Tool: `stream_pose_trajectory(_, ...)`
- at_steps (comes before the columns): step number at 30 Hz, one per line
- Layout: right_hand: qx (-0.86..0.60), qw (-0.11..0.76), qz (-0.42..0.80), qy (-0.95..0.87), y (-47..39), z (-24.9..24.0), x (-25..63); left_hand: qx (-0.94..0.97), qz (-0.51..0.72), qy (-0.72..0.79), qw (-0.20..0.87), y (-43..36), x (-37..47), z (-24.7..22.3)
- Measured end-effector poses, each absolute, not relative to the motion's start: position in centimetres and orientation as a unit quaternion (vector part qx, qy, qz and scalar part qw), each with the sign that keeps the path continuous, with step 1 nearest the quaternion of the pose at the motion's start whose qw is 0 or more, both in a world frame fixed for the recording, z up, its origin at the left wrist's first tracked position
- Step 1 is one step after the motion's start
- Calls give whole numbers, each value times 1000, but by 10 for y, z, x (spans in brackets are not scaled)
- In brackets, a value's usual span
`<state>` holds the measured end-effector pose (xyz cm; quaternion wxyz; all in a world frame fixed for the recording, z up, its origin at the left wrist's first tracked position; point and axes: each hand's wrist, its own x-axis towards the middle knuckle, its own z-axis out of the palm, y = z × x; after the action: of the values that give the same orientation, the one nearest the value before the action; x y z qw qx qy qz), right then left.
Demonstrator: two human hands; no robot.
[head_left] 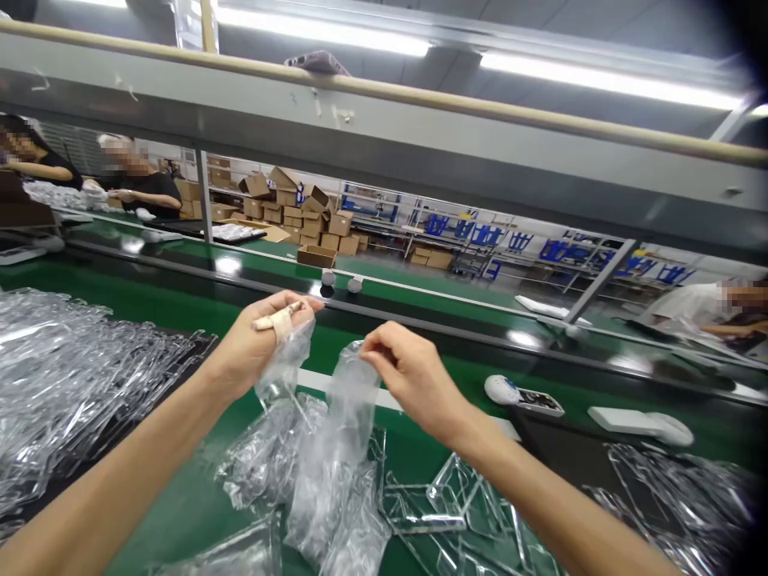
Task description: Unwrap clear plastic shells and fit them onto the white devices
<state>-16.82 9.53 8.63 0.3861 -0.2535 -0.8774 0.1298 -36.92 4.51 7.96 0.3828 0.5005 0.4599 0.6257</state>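
My left hand [255,336], with tan tape round a finger, is closed on the top of a small clear plastic bag [286,356] that hangs below it. A little to the right, my right hand [414,376] pinches the upper edge of a longer, cloudy plastic bag [345,400]. Under both hands lies a crumpled pile of clear bags [324,496] on the green work surface [186,488]. Several clear plastic trays [444,512] lie loosely beneath my right forearm.
Clear plastic trays are stacked thickly on the left [78,384]; more lie at right [690,496]. White devices [642,424] rest beyond my right arm. A shelf beam [384,112] crosses overhead. Co-workers [150,188] sit across the line, near cardboard boxes [306,212].
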Motion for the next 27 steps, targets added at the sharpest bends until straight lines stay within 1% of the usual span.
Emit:
stream_pose_trajectory(2, -272, 403, 213, -847, 95, 79, -189, 501, 612, 453, 411, 45, -358, 75)
stream_pose_trajectory(4, -299, 427, 356, -776, 95, 73, -212, 497, 594, 461, 433, 45, -349, 70)
stream_pose_trajectory(5, -305, 426, 428, -736, 95, 71, -223, 499, 592, 473, 421, 46, -347, 67)
stream_pose_trajectory(6, -303, 420, 488, -703, 95, 68, -231, 508, 593, 494, 384, 47, -347, 64)
stream_pose_trajectory(8, -292, 395, 552, -674, 97, 61, -239, 538, 578, 560, 251, 48, -357, 57)
stream_pose_trajectory(10, -310, 344, 525, -715, 100, 51, -236, 553, 529, 629, 134, 47, -376, 48)
stream_pose_trajectory(11, -335, 291, 489, -751, 102, 43, -232, 557, 496, 656, 114, 46, -387, 42)
stream_pose_trajectory(14, -396, 92, 364, -838, 113, 18, -218, 580, 363, 710, 162, 43, -414, 21)
stream_pose_trajectory(16, -392, 9, 342, -854, 123, 3, -217, 621, 228, 727, 183, 41, -421, 6)
stream_pose_trajectory(18, -372, -33, 350, -859, 133, -7, -221, 658, 124, 720, 182, 43, -419, -7)
stream_pose_trajectory(20, -356, -67, 362, -859, 143, -12, -227, 680, 76, 707, 179, 48, -416, -17)
stream_pose_trajectory(23, -364, -91, 381, -845, 154, -15, -229, 683, 44, 710, 166, 57, -419, -25)
stream_pose_trajectory(27, -391, -75, 403, -824, 158, -17, -224, 666, 42, 732, 138, 62, -438, -24)
